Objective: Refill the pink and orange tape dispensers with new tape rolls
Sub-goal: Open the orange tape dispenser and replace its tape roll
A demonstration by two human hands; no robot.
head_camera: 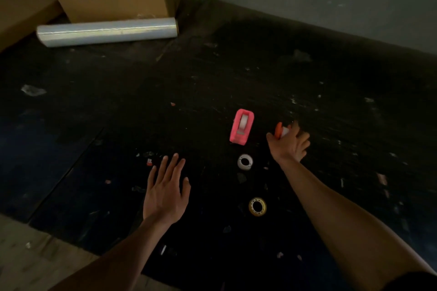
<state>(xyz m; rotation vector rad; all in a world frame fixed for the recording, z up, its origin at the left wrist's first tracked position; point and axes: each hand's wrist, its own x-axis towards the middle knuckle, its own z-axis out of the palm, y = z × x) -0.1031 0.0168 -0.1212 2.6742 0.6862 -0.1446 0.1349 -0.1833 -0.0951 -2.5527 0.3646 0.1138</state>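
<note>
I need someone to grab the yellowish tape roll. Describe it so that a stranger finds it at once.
Start at the pink tape dispenser standing mid-floor on the dark mat. Two loose rolls lie nearer the person: first a white roll, then the yellowish roll. It lies flat, closest to the person, the only one with a yellow tint.

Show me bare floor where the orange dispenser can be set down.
Open floor lies between the left hand and the pink dispenser, and beyond it toward the wrap roll. It is crowded below it: white roll, yellow roll, and the right hand gripping the orange dispenser.
</note>
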